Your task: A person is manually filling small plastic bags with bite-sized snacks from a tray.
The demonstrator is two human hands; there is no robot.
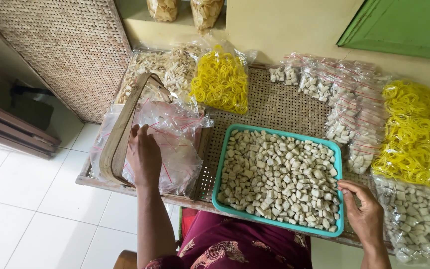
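Observation:
My left hand (144, 155) lies flat on a stack of empty clear plastic bags (175, 144) with red seal strips, which rest in a wooden basket with a curved handle (120, 130). My right hand (364, 211) holds the right rim of a teal tray (218, 172) filled with small pale cracker pieces (279, 177). The tray sits on a woven bamboo table (274, 102) in front of me.
A bag of yellow rubber bands (221, 82) and a bag of pale sticks (165, 67) lie at the back. Sealed packets of crackers (349, 107) are stacked at right, beside a big bag of yellow rubber bands (416, 134) and a bag of cracker pieces (419, 219). White tiled floor lies left.

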